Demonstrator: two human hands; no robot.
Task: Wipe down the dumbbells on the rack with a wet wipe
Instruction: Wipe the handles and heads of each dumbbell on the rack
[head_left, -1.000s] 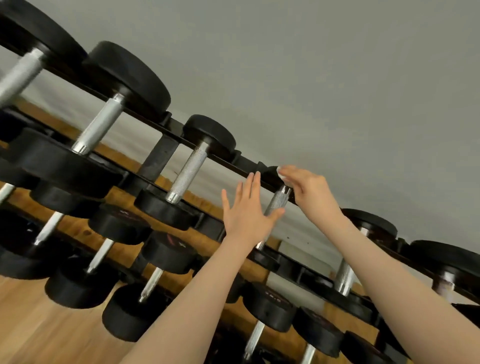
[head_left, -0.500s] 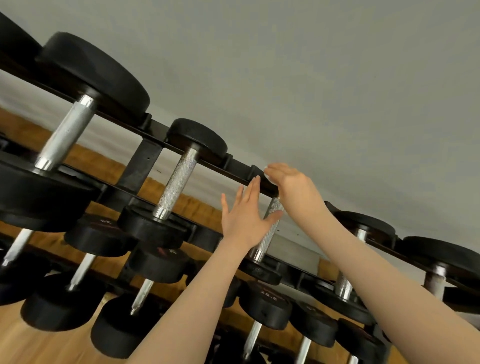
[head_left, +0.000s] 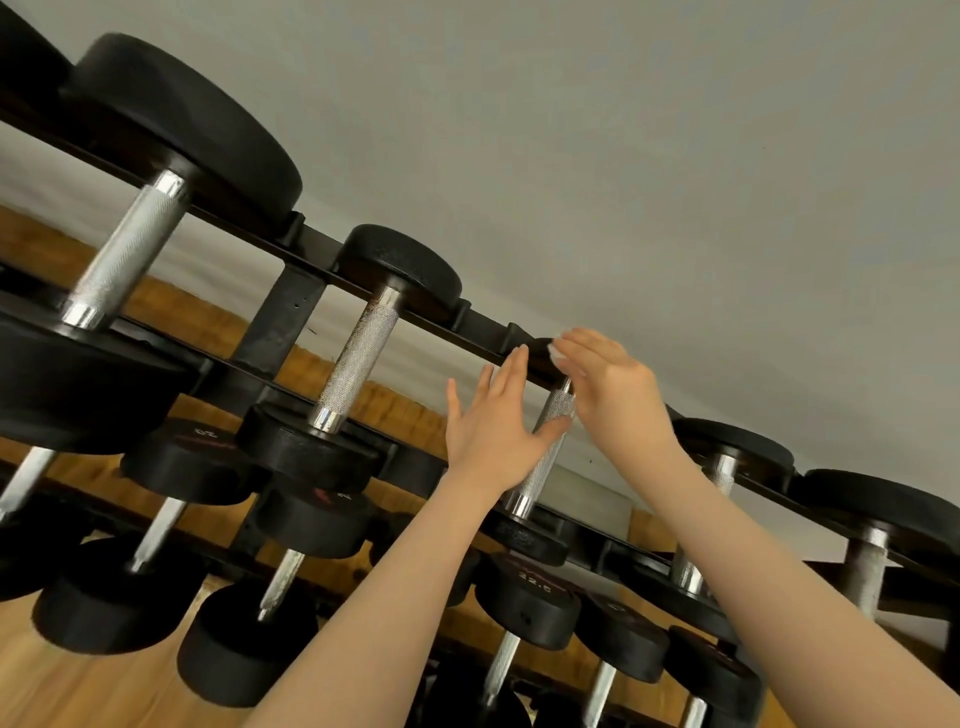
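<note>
Right hand (head_left: 613, 395) pinches the wipe (head_left: 558, 355) on the dumbbell (head_left: 540, 457); left hand (head_left: 496, 431) flat, released (it may roll).

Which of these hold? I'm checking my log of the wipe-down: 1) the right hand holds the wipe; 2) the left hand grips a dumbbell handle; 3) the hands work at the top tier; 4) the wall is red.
1) True: the right hand holds a white wipe at the far head of a dumbbell.
2) False: the left hand is flat, fingers straight, beside that handle.
3) True: both hands are at the rack top rail.
4) False: the wall is grey.
</note>
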